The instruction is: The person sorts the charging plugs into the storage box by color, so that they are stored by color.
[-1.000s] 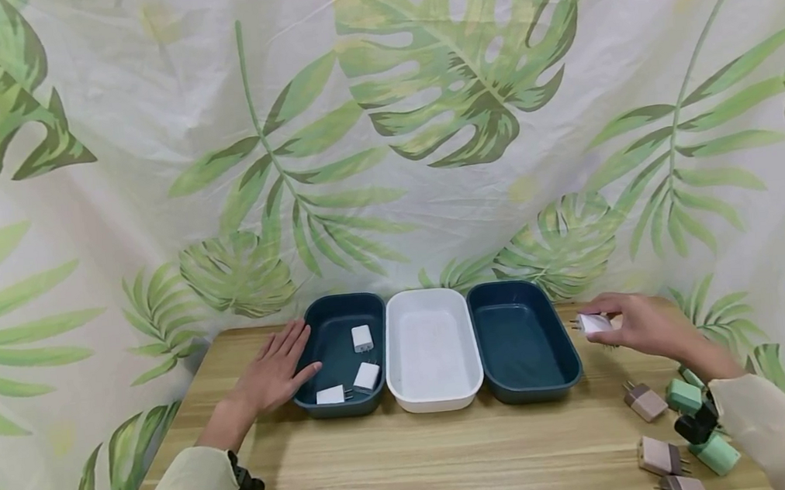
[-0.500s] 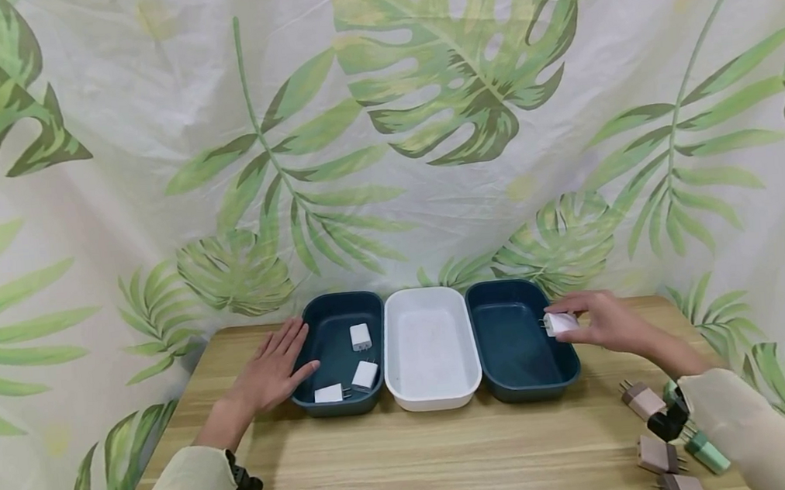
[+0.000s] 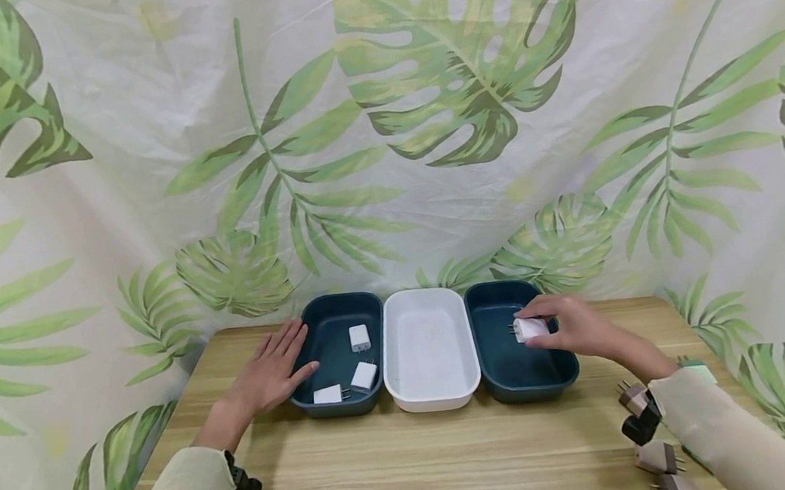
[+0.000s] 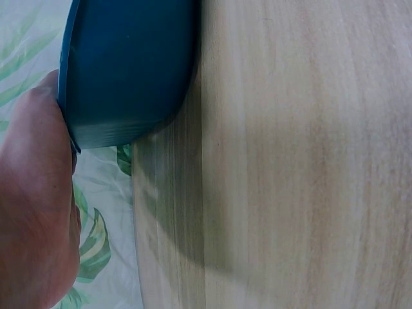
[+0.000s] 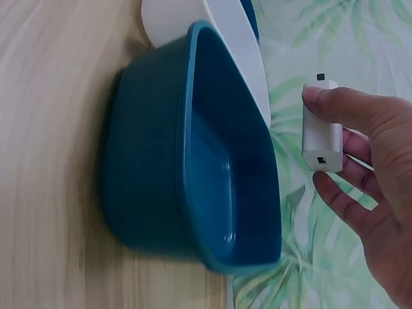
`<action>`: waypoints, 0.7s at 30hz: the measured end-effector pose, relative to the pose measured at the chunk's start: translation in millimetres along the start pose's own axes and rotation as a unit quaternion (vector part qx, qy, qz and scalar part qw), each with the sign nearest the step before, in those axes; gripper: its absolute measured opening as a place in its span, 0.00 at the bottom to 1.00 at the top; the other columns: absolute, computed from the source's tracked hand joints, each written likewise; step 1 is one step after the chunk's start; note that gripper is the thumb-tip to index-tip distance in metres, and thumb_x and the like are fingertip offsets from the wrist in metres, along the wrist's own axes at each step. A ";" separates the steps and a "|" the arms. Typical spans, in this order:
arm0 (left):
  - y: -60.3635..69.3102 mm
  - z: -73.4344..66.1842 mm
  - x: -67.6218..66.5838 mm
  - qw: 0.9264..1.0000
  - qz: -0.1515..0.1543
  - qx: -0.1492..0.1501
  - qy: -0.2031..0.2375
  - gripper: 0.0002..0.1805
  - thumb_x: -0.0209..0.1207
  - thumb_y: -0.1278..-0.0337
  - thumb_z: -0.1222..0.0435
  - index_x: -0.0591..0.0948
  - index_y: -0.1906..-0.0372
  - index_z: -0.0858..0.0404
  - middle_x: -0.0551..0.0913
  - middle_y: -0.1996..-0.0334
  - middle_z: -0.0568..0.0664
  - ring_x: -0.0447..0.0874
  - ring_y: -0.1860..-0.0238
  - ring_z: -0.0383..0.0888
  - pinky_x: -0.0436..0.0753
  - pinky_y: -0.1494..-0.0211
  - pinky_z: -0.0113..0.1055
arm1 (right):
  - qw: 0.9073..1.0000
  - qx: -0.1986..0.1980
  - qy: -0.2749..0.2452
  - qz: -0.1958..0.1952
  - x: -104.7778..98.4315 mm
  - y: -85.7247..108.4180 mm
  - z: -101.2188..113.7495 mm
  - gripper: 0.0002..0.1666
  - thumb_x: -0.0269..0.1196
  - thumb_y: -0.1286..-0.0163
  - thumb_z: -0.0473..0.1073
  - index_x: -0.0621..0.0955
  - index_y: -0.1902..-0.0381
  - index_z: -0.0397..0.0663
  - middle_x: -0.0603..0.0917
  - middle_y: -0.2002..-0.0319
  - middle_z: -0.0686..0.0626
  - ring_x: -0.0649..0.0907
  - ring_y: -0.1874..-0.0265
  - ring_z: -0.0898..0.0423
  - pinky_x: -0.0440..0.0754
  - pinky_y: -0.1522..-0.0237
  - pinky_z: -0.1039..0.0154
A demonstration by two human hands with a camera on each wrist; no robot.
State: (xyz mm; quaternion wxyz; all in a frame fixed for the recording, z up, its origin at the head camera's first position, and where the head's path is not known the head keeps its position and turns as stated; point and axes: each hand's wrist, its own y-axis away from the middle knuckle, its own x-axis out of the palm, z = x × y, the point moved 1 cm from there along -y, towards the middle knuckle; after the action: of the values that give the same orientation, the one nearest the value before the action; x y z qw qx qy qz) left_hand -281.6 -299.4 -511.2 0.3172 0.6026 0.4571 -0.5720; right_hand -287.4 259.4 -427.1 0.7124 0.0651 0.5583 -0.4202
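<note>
My right hand (image 3: 571,327) pinches a white charger plug (image 3: 530,329) between thumb and fingers, above the right-hand dark blue tray (image 3: 517,390); its prongs point left. In the right wrist view the same white charger plug (image 5: 322,132) shows a port on its end face, held apart from the tray (image 5: 151,154). My left hand (image 3: 264,374) lies with straight fingers on the left rim of the left dark blue tray (image 3: 340,409). Inside that tray are three white charger plugs, one of them upper right (image 3: 359,337). The left wrist view shows my left hand (image 4: 35,199) against the tray's edge (image 4: 129,84).
A white tray (image 3: 434,403) stands between the two blue ones. Pink-brown charger plugs (image 3: 656,457) and a green charger plug (image 3: 698,368) lie at the table's right, partly hidden by my right forearm. A leaf-patterned cloth (image 3: 382,121) hangs behind the table (image 3: 411,461).
My right hand has moved left with the white charger plug, from beside the right blue tray to over it. My left hand has stayed in place.
</note>
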 end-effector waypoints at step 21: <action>-2.0 1.9 1.7 1.000 0.008 -0.001 -0.005 0.46 0.47 0.20 0.39 0.57 0.16 0.67 0.52 0.15 0.64 0.47 0.15 0.63 0.52 0.18 0.65 | 0.998 -0.010 -0.068 0.009 38.6 -44.5 37.5 0.24 0.80 0.38 0.41 0.90 0.45 0.41 0.91 0.52 0.49 0.85 0.62 0.59 0.89 0.61 0.55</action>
State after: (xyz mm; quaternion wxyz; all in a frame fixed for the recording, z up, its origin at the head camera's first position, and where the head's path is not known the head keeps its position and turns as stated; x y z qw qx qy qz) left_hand -284.3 -300.1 -512.8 0.3246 0.6027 0.4518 -0.5720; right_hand -288.5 189.6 -429.3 0.7531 0.0342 0.5117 -0.4121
